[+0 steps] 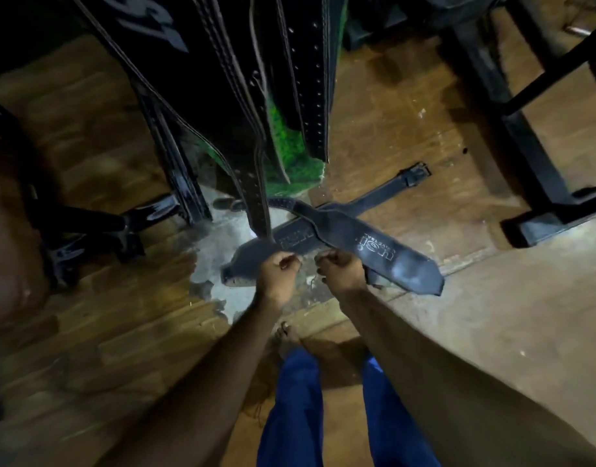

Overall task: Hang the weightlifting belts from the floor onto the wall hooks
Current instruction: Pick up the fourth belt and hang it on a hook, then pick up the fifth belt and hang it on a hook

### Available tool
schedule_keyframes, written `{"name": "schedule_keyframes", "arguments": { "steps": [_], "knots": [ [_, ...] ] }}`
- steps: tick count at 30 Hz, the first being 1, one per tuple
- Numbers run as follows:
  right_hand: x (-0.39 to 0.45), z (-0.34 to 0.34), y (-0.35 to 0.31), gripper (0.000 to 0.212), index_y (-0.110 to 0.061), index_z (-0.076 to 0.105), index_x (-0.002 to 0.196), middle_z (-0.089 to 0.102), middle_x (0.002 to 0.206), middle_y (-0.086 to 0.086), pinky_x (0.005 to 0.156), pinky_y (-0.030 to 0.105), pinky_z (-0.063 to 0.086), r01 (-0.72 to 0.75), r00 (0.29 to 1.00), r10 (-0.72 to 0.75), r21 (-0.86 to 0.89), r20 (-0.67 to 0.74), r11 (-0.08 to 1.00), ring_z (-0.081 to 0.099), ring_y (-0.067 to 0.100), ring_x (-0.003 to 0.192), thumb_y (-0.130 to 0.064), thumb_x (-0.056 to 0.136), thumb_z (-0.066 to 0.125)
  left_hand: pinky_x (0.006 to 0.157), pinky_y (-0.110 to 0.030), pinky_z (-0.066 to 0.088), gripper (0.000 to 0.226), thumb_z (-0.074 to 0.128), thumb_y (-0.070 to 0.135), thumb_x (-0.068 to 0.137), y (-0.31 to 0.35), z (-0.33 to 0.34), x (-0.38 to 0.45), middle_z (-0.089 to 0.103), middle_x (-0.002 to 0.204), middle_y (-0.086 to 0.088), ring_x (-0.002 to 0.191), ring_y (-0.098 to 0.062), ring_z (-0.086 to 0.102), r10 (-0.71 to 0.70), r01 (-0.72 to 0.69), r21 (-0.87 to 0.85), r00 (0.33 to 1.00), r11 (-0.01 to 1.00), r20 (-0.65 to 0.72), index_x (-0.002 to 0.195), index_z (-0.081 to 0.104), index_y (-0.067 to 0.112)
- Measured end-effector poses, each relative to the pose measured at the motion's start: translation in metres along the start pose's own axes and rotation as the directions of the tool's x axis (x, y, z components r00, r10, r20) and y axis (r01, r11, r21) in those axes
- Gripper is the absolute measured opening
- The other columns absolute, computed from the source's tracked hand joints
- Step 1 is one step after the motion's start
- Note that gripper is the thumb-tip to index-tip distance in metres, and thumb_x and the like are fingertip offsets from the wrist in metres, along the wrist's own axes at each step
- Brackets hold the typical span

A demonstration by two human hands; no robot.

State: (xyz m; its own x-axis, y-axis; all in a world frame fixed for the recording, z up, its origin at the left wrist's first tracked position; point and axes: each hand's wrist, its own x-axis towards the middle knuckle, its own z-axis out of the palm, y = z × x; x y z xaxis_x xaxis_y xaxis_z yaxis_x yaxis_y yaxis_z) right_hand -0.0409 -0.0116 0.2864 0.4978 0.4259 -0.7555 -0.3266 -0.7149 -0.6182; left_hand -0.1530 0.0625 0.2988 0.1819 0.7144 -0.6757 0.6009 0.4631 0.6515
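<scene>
Worn wood floor point(407, 136), bare patch at centre | two belts point(374, 241) crossed on it, 12 o'clock from my feet | my left hand point(278, 269) and right hand point(340, 266) both curled, over the belts; grip unclear | hung belts point(300, 79) above | thick, stiff, probably heavy; take mid-strap.
</scene>
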Motion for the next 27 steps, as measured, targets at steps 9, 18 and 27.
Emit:
{"name": "schedule_keyframes", "arguments": {
  "steps": [9,18,27],
  "knots": [
    [0.079,-0.082,0.073,0.009,-0.012,0.065,0.097,0.067,0.080,0.004,0.056,0.026,0.051,-0.339,0.940,0.337,0.271,0.055,0.901,0.064,0.015,0.065,-0.021,0.099,0.063,0.079,-0.025,0.051,0.008,0.070,0.016,0.093,-0.016,0.121,0.050,0.071,0.089,0.000,0.086,-0.017,0.067,0.022,-0.091,0.248,0.964,0.964,0.265,0.086,0.068,0.020],
    [0.244,-0.104,0.219,0.028,-0.005,0.065,0.122,0.068,0.105,0.010,0.076,0.033,0.059,-0.472,0.844,0.536,0.513,0.028,0.717,0.065,0.018,0.085,-0.023,0.102,0.058,0.090,-0.031,0.053,0.024,0.072,0.019,0.092,-0.108,0.283,0.184,0.074,0.113,-0.009,0.104,-0.026,0.069,-0.021,-0.242,0.527,0.895,0.815,0.445,0.113,0.068,0.008],
    [0.367,-0.099,0.338,0.046,-0.008,0.063,0.101,0.063,0.089,0.007,0.047,0.023,0.055,-0.388,0.786,0.615,0.822,0.059,0.417,0.063,0.014,0.061,-0.054,0.094,0.062,0.123,-0.043,0.024,0.076,0.061,0.041,0.096,-0.152,0.413,0.315,0.035,0.163,-0.010,0.151,-0.028,0.031,0.186,-0.671,0.723,0.741,0.163,0.645,0.157,0.027,0.012]
  ]
}}
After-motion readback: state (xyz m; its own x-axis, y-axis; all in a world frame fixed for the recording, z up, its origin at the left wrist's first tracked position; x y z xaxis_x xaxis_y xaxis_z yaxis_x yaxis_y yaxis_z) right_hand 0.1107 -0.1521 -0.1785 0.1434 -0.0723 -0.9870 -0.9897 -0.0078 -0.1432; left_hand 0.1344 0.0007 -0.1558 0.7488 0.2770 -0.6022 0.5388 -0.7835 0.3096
